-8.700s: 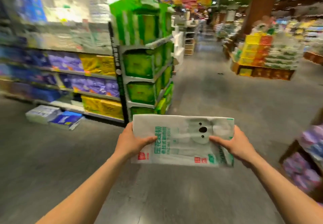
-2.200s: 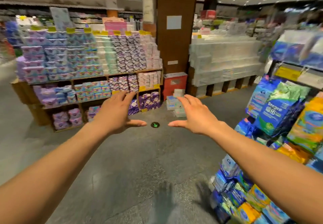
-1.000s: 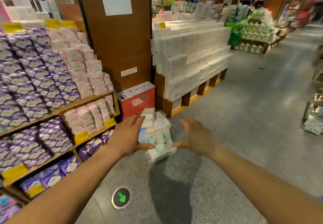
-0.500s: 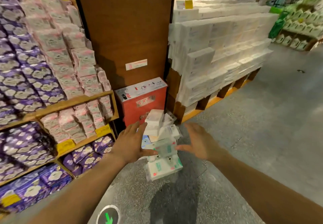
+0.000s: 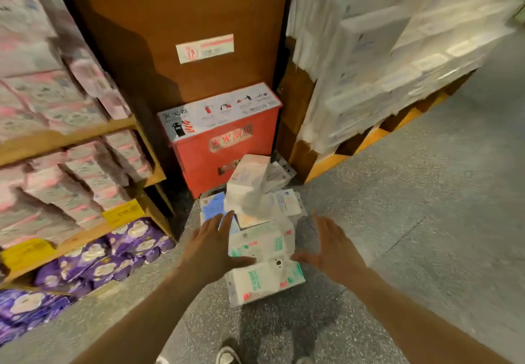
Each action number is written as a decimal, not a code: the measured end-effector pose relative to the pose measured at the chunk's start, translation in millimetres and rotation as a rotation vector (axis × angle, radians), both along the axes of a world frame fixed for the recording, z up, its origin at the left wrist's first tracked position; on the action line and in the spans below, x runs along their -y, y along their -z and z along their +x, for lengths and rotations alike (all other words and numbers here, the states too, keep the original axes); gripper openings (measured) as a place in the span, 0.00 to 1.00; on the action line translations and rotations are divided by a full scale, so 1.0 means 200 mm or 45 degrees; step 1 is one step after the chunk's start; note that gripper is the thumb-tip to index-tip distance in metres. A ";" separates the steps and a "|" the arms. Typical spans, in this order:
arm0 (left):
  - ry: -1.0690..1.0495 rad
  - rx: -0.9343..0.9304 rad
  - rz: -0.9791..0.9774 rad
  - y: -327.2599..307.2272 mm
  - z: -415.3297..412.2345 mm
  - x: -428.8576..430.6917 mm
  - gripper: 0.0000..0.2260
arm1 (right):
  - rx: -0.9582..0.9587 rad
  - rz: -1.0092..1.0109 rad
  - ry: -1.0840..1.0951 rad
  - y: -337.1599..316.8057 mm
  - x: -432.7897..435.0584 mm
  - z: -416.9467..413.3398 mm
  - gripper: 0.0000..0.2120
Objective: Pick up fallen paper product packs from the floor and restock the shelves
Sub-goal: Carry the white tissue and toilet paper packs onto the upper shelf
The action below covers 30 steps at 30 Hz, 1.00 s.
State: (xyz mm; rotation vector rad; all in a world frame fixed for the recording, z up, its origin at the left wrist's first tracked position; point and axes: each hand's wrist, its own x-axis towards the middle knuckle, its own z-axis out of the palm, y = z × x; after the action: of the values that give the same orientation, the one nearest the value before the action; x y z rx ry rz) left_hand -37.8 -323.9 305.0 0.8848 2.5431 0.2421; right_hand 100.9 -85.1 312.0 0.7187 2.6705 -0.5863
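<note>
We face a grey speckled shop floor (image 5: 426, 221), fallen white plastic-wrapped paper packs (image 5: 250, 190) heaped just before a red metal fire-extinguisher box (image 5: 227, 147), our left hand (image 5: 211, 247) and right hand (image 5: 332, 250) flanking the green-printed pack (image 5: 264, 281) farthest from that box, fingers (image 5: 227, 220) spread, released, gripping nothing

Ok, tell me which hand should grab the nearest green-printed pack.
Left, narrowly: the left hand has its thumb over the edge of the green-printed pack; the right hand hovers open just off its other side.
</note>
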 end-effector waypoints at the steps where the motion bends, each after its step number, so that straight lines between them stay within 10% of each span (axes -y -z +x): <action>1: -0.004 0.025 -0.035 0.14 -0.04 -0.04 0.54 | 0.004 -0.011 0.012 0.15 -0.06 -0.04 0.53; 20: -0.444 0.228 -0.027 2.76 -0.46 -0.43 0.60 | 0.146 -0.152 0.081 2.85 -0.85 -0.67 0.64; 30: -0.689 0.170 0.408 3.01 -0.46 -0.44 0.48 | -0.243 -0.738 0.420 3.11 -0.86 -0.73 0.25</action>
State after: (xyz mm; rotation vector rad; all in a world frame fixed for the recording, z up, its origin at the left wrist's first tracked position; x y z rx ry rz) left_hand -130.2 -235.0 -296.1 0.2456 2.6044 0.8593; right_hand -45.9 86.3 -309.8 0.9564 2.3479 -1.4986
